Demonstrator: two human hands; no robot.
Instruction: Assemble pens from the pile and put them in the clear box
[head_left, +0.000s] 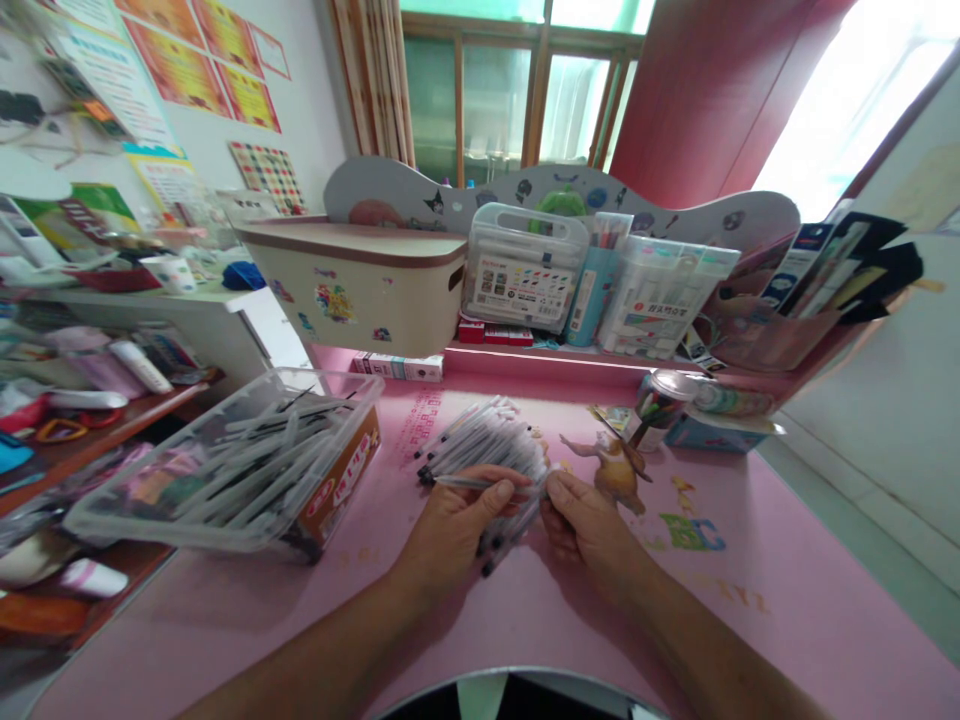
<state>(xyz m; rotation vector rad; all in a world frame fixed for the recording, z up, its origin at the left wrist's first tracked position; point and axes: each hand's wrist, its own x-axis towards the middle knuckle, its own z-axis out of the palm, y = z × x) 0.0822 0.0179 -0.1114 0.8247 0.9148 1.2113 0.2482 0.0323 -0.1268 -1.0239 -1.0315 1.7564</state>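
The left hand (465, 520) grasps a slim, clear-barrelled pen (459, 483) between thumb and fingers, its length running toward the right hand (589, 515). That hand has its thumb and forefinger drawn together at the pen's other end; whether they grip it I cannot tell, as the tips hide the spot. Under and just beyond both hands lies a heap of similar pens (487, 440), many with dark ends, on the pink desk (787, 610). To the left of the left hand stands a clear plastic box (217, 540) filled with more pens (270, 450). Beyond the right hand, off to its right, are a jar of pens (664, 395) and a blue box (712, 432). Farther out, past both hands, a raised shelf bears a beige bin (360, 290), two clear marker cases (525, 275) and a crowded pen holder (780, 330)
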